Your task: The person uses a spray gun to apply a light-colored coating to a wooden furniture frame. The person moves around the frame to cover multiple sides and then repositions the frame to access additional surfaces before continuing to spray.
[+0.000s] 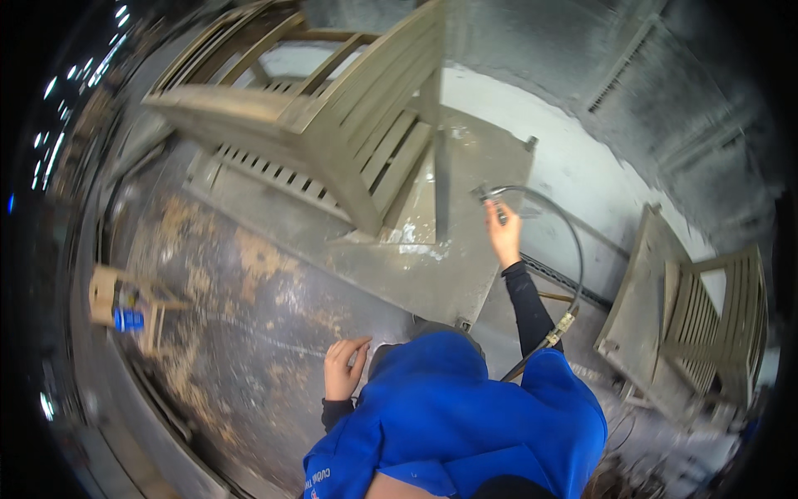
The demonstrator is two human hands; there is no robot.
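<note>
My right fingers point(492, 209) wrap a spray gun point(491, 193) near a slatted wooden seat point(382, 91); my left fingers point(356, 343), empty, part loosely.

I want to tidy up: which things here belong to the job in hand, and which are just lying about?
Likely job: apparent spray gun in right hand, hose, large slatted seat, board beneath.

Probably lying about: blue container, wooden stand, far-right slatted seat.

At two o'clock, the hand tool point(489, 194) is blurred, its grip partly hidden by your right hand point(504, 235). Toward half past four, the hose point(578, 249) disappears behind your blue top point(465, 407). At eleven o'clock, the slatted furniture point(320, 137) is cut off by the upper edge.
</note>
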